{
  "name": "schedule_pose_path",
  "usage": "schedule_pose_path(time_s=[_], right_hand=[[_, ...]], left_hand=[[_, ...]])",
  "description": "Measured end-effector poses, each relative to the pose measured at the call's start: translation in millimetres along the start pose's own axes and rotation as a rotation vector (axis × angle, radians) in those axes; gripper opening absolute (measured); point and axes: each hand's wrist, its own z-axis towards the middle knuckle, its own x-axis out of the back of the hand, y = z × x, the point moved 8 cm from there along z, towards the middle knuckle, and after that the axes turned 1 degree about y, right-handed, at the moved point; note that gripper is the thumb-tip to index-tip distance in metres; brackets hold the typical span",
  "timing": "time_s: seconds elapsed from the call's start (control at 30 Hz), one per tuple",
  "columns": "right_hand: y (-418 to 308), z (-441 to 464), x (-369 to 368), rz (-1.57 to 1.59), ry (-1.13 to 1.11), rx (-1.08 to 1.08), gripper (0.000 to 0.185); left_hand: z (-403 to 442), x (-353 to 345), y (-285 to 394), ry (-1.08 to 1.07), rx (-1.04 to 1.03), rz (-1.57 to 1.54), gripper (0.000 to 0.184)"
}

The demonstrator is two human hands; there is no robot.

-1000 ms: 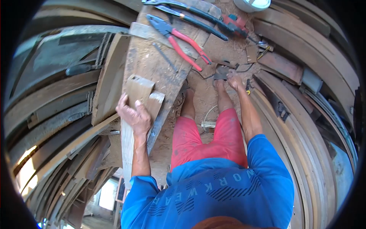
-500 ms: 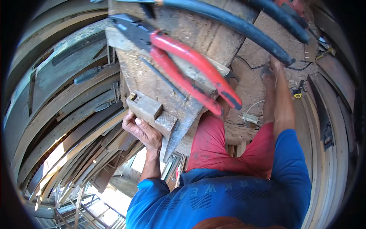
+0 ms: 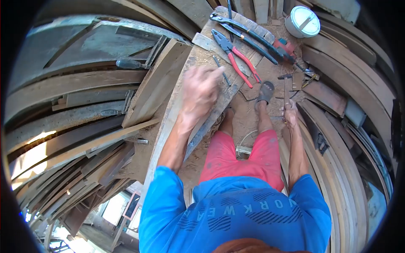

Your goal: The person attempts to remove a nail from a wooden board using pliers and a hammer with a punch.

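My left hand (image 3: 200, 92) is over the wooden plank bench (image 3: 177, 105), its fingers smeared by motion, so I cannot tell whether it holds anything. Below and to the right, my right hand (image 3: 290, 114) is closed around the handle of a hammer (image 3: 287, 87), head pointing away from me. On the bench beyond my left hand lie red-handled pliers (image 3: 234, 57) and larger dark-handled pliers (image 3: 249, 36). A thin dark metal rod (image 3: 222, 71) rests just beside my left hand. No wooden block shows on the bench.
Stacked boards (image 3: 76, 90) fill the left side, with a clamp (image 3: 135, 63) among them. More long planks (image 3: 337, 168) line the right. A lidded white bucket (image 3: 303, 23) stands at the back right, near a red and green tool (image 3: 284, 47). A pale cable (image 3: 249, 137) lies between my legs.
My left hand has moved from the small wooden block at the bench edge to over the bench. My right hand has come up from near the floor with a hammer. The view has shifted back.
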Motion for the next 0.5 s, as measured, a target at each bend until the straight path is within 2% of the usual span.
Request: schedule_pose_path(time_s=[0.07, 0.17, 0.3, 0.4, 0.47, 0.5], right_hand=[[-19, -26, 2, 0.078, 0.04, 0.038, 0.04], [-67, -79, 2, 0.191, 0.026, 0.191, 0.03], [-149, -173, -6, 0.217, 0.075, 0.453, 0.025], [-196, -240, -24, 0.179, 0.183, 0.719, 0.026], [-214, -270, -37, 0.171, 0.197, 0.89, 0.029], [-214, -272, -45, 0.272, 0.092, 0.819, 0.034]], left_hand=[[16, -27, 3, -0.121, -0.072, 0.1, 0.03], [7, -43, -3, -0.153, -0.191, 0.117, 0.019], [7, -38, -2, -0.059, -0.333, 0.2, 0.018], [10, -38, -3, -0.08, -0.344, 0.201, 0.018], [12, -8, -6, -0.01, -0.19, -0.022, 0.014], [8, 8, -14, 0.036, -0.103, -0.145, 0.014]])
